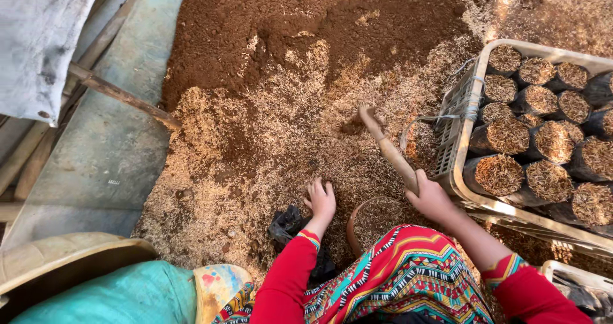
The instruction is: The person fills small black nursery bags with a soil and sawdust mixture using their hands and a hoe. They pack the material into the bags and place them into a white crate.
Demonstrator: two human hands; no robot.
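Wooden scoop (387, 146) gripped in right hand (431, 199); left hand (320, 200) spread on husk mix (274, 138) beside crate (454, 138).

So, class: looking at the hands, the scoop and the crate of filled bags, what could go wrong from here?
1. The right hand holds the scoop close beside the crate; a swing might knock it.
2. The filled bags are packed tightly; jostling could spill them.
3. The left hand presses into husks with bare fingers, risking scratches.

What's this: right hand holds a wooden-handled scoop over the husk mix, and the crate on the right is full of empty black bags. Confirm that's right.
Wrong on one point. The head view shows the black bags in the crate filled with husk mix, not empty. The rest stands: the right hand holds the wooden-handled scoop over the husk mix.
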